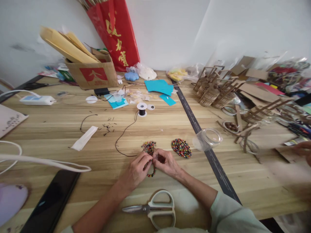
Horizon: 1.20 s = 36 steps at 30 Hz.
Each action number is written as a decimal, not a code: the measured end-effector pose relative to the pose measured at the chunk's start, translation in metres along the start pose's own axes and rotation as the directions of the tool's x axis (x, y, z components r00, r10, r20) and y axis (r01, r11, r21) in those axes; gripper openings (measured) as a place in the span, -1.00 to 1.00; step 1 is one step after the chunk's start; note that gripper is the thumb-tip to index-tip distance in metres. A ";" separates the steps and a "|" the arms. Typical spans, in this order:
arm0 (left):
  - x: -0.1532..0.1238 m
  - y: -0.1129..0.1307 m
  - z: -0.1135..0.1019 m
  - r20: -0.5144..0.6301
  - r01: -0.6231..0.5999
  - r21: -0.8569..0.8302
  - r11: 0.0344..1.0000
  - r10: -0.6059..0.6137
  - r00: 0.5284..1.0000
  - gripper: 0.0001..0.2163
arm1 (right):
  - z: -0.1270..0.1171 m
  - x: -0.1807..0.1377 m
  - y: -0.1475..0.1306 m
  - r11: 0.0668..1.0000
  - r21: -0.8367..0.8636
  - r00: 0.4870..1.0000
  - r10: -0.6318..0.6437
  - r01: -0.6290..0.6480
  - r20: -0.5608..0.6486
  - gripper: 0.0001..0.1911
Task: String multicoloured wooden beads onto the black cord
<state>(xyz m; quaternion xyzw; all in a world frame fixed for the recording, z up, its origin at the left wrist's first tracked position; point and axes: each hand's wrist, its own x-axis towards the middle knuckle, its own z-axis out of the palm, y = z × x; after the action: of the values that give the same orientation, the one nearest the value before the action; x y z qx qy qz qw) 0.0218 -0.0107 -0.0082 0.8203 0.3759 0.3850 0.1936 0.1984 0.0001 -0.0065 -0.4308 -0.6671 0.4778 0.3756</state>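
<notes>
Two bare hands met at the middle of our table [104, 181]: our left hand [137, 169] and right hand [168, 164] had their fingertips pinched together on a bead string [151, 175], its colourful loop showing just below them. We could not tell exactly where each fingertip gripped. We judged the string light and limp, its small beads likely to slip, so best taken at the end, close to the last bead. Just beyond lay a loose bead pile [148, 145]; right of it, a larger pile [181, 148]. Farther out, black cord [116, 142] curved from its spool [142, 112].
</notes>
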 end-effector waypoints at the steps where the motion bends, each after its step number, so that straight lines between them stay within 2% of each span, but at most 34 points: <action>1: 0.000 0.000 0.000 -0.006 -0.009 0.008 1.000 0.010 1.000 -0.85 | 0.000 0.000 0.000 1.000 -0.006 1.000 0.001 -0.001 0.000 -0.97; 8: 0.002 0.000 -0.001 -0.003 0.009 0.010 1.000 -0.009 1.000 -0.85 | -0.001 0.000 -0.002 1.000 -0.029 1.000 -0.005 0.005 0.011 -0.95; 13: 0.006 0.001 -0.004 0.047 0.139 -0.059 0.989 -0.136 0.990 -0.87 | -0.002 0.000 -0.002 0.997 -0.032 0.997 -0.075 0.076 0.023 -0.94; 15: 0.007 0.001 -0.004 0.061 0.236 -0.113 0.965 -0.230 0.971 -0.90 | -0.003 -0.001 -0.003 0.992 -0.042 0.993 -0.116 0.117 0.029 -0.92; 17: 0.010 0.001 -0.004 0.115 0.372 -0.226 0.900 -0.354 0.928 -0.95 | -0.004 -0.001 -0.004 0.987 -0.048 0.988 -0.151 0.152 0.035 -0.88; 19: 0.013 0.000 -0.006 0.228 0.503 -0.363 0.785 -0.448 0.864 -0.96 | -0.005 -0.001 -0.007 0.982 -0.044 0.983 -0.181 0.183 0.041 -0.84; 22: 0.017 0.000 -0.011 0.400 0.624 -0.504 0.598 -0.478 0.782 -0.87 | -0.006 -0.001 -0.012 0.969 -0.024 0.969 -0.244 0.245 0.042 -0.81; 25: 0.021 0.000 -0.017 0.482 0.678 -0.570 0.464 -0.479 0.733 -0.77 | -0.007 0.000 -0.015 0.950 -0.017 0.950 -0.310 0.311 0.045 -0.79; 29: 0.022 -0.001 -0.020 0.513 0.695 -0.602 0.393 -0.477 0.714 -0.71 | -0.007 0.001 -0.011 0.938 -0.054 0.938 -0.340 0.344 0.061 -0.79; 36: 0.021 -0.006 -0.018 0.521 0.692 -0.614 0.379 -0.464 0.717 -0.70 | -0.005 -0.001 -0.005 0.876 -0.164 0.892 -0.446 0.453 0.077 -0.90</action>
<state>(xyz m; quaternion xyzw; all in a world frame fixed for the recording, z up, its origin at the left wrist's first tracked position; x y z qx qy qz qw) 0.0139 0.0095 0.0100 0.5074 0.4057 0.3013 0.6980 0.2024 0.0003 -0.0007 -0.2870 -0.7956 0.3240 0.4239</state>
